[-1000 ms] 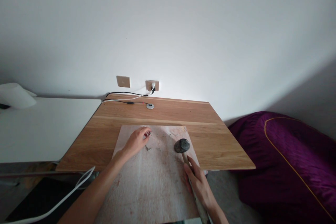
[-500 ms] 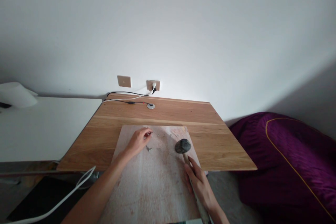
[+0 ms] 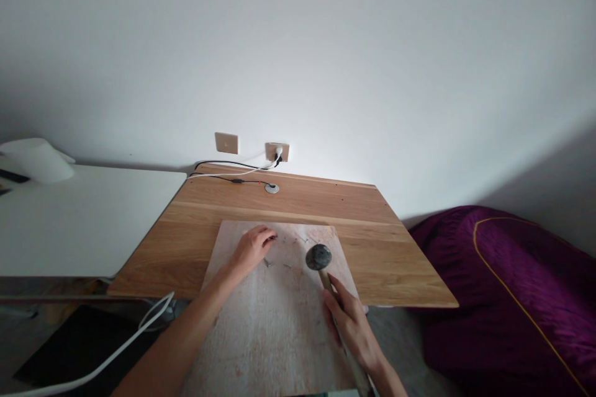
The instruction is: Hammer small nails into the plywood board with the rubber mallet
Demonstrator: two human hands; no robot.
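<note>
My right hand [image 3: 351, 319] is wrapped round the handle of a rubber mallet [image 3: 319, 257] with a black head, held above the right part of a pale, worn wooden board [image 3: 270, 329]. My left hand [image 3: 254, 248] is closed in a pinch at the board's far left part. A small nail [image 3: 275, 237] seems to show at those fingertips, mostly hidden by them. Several thin nails stand or lie along the far part of the board, to the right of my left hand. Loose nails [image 3: 267, 262] lie just below the left fingers.
The board rests on a wooden desk [image 3: 395, 260]. Cables [image 3: 223, 174] run across the desk's back to a wall socket [image 3: 277, 152]. A white table [image 3: 93, 217] adjoins on the left, with a white roll-shaped object [image 3: 40, 160]. Purple fabric [image 3: 465, 298] bulges at the right.
The mallet head has moved slightly left, towards my left hand. My left hand keeps its pinch at the board's far part. The whole view has shifted a little.
</note>
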